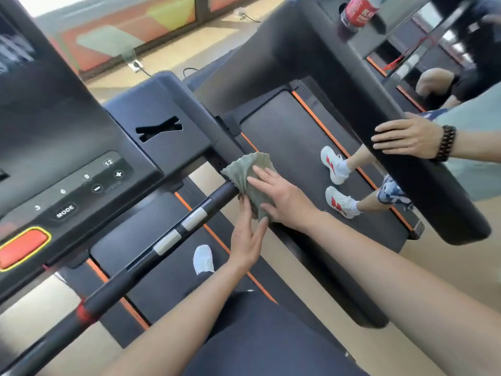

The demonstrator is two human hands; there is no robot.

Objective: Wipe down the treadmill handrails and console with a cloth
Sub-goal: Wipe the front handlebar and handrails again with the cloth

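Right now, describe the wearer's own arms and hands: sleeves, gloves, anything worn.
The left hand and right hand are bare, with no gloves. Behind them no sleeve, watch or band shows, right to the frame edge. The dark beaded bracelet sits on another person's wrist, not the wearer's.

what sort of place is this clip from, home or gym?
Probably a commercial gym: a treadmill console with speed buttons, a second treadmill close alongside, and another person's white sneakers on it.
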